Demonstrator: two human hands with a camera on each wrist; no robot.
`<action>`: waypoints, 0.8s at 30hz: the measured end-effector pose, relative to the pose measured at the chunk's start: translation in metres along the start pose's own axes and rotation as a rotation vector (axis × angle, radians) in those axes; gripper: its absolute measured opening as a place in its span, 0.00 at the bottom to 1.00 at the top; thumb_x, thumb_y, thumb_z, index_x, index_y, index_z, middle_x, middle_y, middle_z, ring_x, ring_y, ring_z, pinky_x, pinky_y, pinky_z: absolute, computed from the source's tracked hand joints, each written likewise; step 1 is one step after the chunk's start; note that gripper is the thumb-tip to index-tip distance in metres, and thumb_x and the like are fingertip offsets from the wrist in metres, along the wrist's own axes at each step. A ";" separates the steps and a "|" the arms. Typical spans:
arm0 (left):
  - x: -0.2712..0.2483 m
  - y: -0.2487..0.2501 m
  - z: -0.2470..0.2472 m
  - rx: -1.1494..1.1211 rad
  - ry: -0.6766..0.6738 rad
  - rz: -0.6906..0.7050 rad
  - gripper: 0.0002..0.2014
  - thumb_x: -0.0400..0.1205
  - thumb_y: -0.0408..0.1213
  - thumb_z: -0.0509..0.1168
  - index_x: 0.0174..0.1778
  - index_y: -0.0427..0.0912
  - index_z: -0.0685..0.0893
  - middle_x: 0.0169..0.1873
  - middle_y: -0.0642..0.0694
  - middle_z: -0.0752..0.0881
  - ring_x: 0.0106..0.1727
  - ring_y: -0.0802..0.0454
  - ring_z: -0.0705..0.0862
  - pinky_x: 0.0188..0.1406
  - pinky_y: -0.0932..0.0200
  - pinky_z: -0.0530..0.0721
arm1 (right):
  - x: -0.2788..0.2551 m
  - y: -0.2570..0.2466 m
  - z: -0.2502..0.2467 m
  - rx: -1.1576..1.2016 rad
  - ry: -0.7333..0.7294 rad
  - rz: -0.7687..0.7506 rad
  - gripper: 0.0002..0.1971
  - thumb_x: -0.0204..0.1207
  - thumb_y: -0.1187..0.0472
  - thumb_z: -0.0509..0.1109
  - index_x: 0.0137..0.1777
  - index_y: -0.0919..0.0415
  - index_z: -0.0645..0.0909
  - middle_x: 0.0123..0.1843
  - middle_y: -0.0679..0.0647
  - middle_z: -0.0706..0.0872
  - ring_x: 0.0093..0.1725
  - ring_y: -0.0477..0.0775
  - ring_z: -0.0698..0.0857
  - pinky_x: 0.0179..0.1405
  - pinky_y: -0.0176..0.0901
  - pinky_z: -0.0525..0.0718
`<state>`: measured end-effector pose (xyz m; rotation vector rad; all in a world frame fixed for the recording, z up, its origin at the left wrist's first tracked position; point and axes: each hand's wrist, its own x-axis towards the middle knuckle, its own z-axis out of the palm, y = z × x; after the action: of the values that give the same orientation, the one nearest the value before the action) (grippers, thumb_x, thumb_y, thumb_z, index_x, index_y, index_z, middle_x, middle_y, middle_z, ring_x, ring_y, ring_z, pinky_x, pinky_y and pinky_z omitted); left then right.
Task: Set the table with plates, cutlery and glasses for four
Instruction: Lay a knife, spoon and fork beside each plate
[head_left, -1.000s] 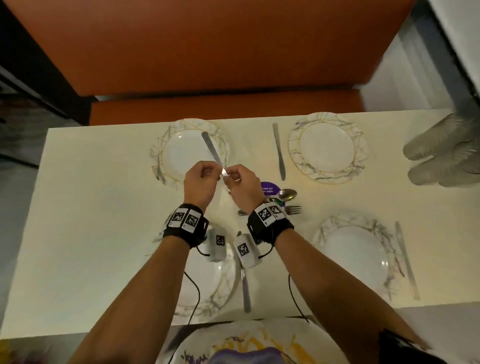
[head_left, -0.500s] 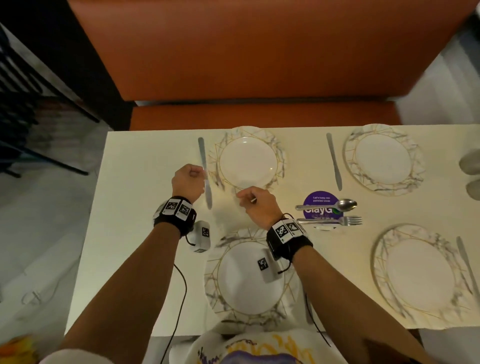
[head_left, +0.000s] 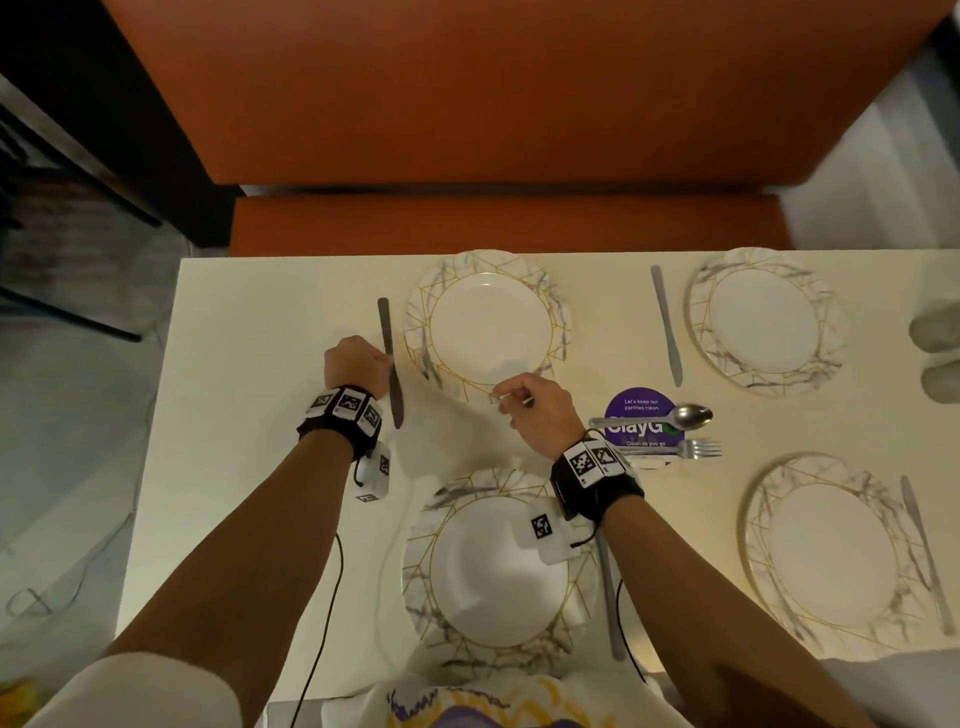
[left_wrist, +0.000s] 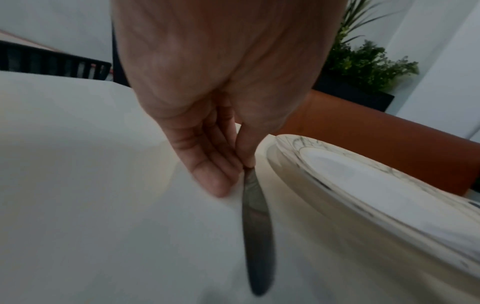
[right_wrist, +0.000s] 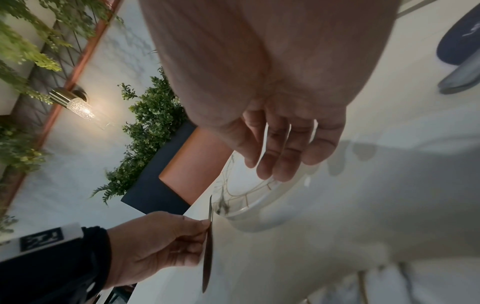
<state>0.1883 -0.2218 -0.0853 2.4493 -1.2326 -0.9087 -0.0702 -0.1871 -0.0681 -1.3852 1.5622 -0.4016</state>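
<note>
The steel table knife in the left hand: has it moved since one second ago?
Yes. The steel table knife, earlier above the far-left marbled plate, now lies left of that plate, pinched by the left hand.

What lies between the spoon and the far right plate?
In the head view, a knife lies on the table between the spoon and the far right plate's rim, touching neither.

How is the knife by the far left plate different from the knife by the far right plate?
The left knife is pinched by the left hand, while the right knife lies untouched. The left knife looks dark, in shadow; the right knife looks pale and shiny. In the head view the left knife runs nearly straight away from the person, and the right knife slants a little. Both lie just left of a marbled plate, lengthwise along its side.
</note>
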 end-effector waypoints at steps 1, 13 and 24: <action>-0.002 -0.001 0.001 0.001 0.010 0.008 0.10 0.85 0.38 0.72 0.50 0.33 0.91 0.49 0.36 0.93 0.55 0.34 0.90 0.51 0.48 0.89 | 0.000 0.001 0.000 0.002 0.002 -0.001 0.12 0.81 0.64 0.65 0.50 0.51 0.89 0.45 0.56 0.90 0.47 0.57 0.88 0.53 0.60 0.89; -0.001 -0.028 0.013 0.413 0.191 0.290 0.24 0.85 0.44 0.72 0.79 0.55 0.81 0.80 0.36 0.72 0.78 0.31 0.71 0.67 0.30 0.80 | -0.007 0.004 -0.008 0.039 0.038 -0.002 0.12 0.82 0.68 0.64 0.52 0.57 0.89 0.44 0.56 0.90 0.35 0.35 0.86 0.54 0.53 0.89; 0.023 -0.004 0.009 0.403 0.156 0.277 0.24 0.86 0.44 0.70 0.80 0.56 0.80 0.79 0.38 0.72 0.78 0.34 0.70 0.71 0.34 0.77 | -0.003 0.008 -0.014 0.017 0.052 0.003 0.13 0.81 0.69 0.63 0.52 0.57 0.89 0.43 0.55 0.91 0.37 0.42 0.86 0.53 0.48 0.88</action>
<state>0.1956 -0.2369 -0.1033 2.4818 -1.7791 -0.4176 -0.0867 -0.1872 -0.0661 -1.3691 1.5986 -0.4516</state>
